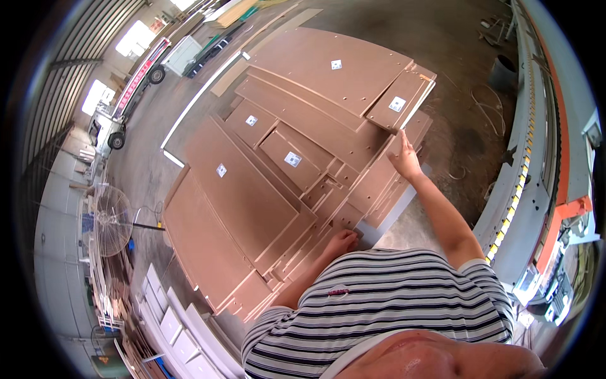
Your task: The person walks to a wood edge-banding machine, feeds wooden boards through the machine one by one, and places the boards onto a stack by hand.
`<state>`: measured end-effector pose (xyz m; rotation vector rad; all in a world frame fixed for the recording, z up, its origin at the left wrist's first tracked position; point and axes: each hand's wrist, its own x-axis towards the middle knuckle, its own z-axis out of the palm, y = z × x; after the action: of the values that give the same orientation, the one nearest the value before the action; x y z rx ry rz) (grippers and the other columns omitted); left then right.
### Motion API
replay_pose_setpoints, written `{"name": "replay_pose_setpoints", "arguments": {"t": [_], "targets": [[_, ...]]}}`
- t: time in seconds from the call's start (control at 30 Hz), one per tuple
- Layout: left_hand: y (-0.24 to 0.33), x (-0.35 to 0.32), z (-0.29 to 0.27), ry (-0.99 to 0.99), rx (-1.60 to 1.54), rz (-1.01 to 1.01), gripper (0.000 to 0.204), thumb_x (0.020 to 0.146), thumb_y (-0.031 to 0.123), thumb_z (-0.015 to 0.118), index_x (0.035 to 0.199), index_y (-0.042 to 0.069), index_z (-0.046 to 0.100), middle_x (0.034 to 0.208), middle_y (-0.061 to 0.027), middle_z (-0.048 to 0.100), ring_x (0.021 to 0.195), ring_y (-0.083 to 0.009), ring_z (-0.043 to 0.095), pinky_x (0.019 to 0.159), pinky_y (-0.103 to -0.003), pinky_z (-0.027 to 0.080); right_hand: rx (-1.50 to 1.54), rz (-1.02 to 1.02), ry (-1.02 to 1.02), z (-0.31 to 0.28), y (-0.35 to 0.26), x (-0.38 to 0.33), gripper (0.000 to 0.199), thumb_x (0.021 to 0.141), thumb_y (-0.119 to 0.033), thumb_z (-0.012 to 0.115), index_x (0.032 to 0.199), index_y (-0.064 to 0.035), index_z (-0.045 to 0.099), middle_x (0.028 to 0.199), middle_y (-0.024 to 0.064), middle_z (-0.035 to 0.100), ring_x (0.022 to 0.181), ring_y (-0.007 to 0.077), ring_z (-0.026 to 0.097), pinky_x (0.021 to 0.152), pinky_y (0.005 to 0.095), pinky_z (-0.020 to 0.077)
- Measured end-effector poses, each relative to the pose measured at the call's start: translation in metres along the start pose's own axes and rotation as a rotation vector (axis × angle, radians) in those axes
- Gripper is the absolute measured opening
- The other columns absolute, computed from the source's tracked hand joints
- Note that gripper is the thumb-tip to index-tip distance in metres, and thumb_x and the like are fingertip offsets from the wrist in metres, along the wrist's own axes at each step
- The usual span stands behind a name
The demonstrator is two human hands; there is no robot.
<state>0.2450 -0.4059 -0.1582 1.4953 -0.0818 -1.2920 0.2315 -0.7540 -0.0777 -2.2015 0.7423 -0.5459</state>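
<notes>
My right hand (405,158) reaches to the far right part of a wide stack of brown boards. Its fingers are stretched out and its thumb stands apart, touching the edge of a long brown panel (372,189). Just beyond its fingertips lies a smaller brown panel (394,101) with a white label and pale edge. My left hand (344,240) is close to my body at the stack's near edge, its fingers curled closed; what they hold, if anything, is hidden. Between the hands lie narrow brown strips (328,192) and a labelled brown panel (293,158).
Large brown panels (221,208) spread left and far. A grey machine with a yellow-and-black striped edge (511,208) runs along the right. A standing fan (110,218) and pale boards (177,328) are at the left; a truck (126,95) stands behind. A cable (489,107) lies on the floor.
</notes>
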Motion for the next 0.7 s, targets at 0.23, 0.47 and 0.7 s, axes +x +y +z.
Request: {"name": "replay_pose_setpoints", "arguments": {"t": [0.23,0.47,0.7], "targets": [[-0.037,-0.003,-0.006,-0.038,-0.010,0.009,0.027,0.093,0.025,0.057,0.109,0.003,0.057,0.092,-0.0079,0.063,0.081,-0.0155,0.061,0.072,-0.028,0.051,-0.119,0.015,-0.091,-0.006,-0.017,0.025,0.086,0.080,-0.033,0.066,0.143,-0.0003,0.018,0.143,0.0266,0.030,0.131,0.0397,0.033,0.109,0.0446,0.0283],[-0.057,-0.005,-0.035,-0.031,-0.075,-0.044,0.024,0.093,0.025,0.057,0.105,0.004,0.058,0.091,-0.0070,0.066,0.081,-0.0148,0.062,0.069,-0.026,0.050,-0.139,-0.011,-0.010,-0.009,-0.004,0.001,0.080,0.082,-0.034,0.061,0.143,-0.0012,0.022,0.143,0.0246,0.032,0.133,0.0360,0.033,0.110,0.0427,0.0278],[-0.040,-0.007,-0.015,-0.074,-0.033,-0.124,0.026,0.093,0.024,0.057,0.108,0.003,0.057,0.095,-0.0082,0.064,0.082,-0.0168,0.063,0.075,-0.030,0.052,-0.199,-0.179,-0.384,-0.048,0.004,-0.107,0.057,0.084,-0.033,0.058,0.131,-0.0048,0.044,0.127,0.0221,0.051,0.114,0.0376,0.052,0.098,0.0402,0.0429]]}}
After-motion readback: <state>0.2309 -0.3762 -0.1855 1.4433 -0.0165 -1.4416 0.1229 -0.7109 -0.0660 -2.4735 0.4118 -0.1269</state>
